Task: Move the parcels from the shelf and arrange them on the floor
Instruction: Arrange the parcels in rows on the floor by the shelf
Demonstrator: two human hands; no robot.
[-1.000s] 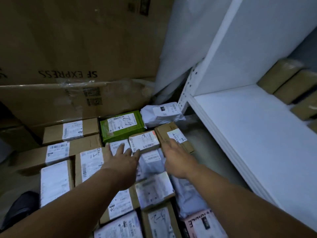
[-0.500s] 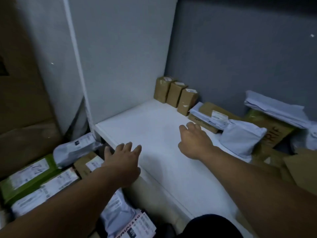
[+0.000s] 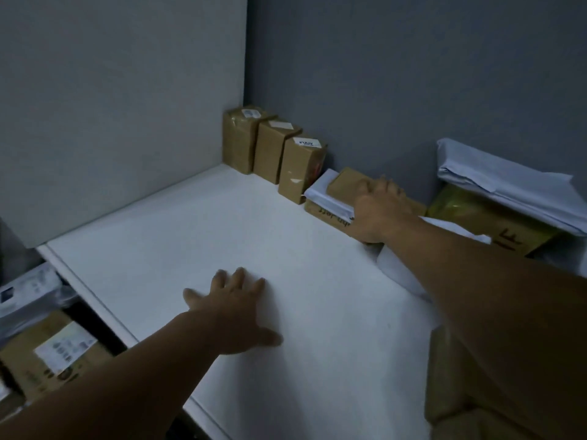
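Observation:
On the white shelf [image 3: 158,242], three upright brown boxes [image 3: 270,150] stand in the back corner. To their right a small brown parcel [image 3: 344,185] lies on a white bag [image 3: 324,198], which lies on a flat brown box [image 3: 330,215]. My right hand [image 3: 378,208] rests on this stack, fingers over the small parcel's top and thumb down at the front edge. My left hand [image 3: 235,309] is spread with straight fingers on or just above the bare shelf and holds nothing.
Further right, white folded bags [image 3: 508,182] lie on a yellowish box [image 3: 476,217]. Another white bag [image 3: 403,274] sits under my right forearm, and brown parcels [image 3: 444,376] lie at the shelf's right front. Below left, a labelled box [image 3: 47,354] and a bag [image 3: 28,290] are on the floor.
My view turned from the floor parcels to the shelf. The right hand reached back onto the stacked parcels. The left hand moved from the floor parcels to over the shelf.

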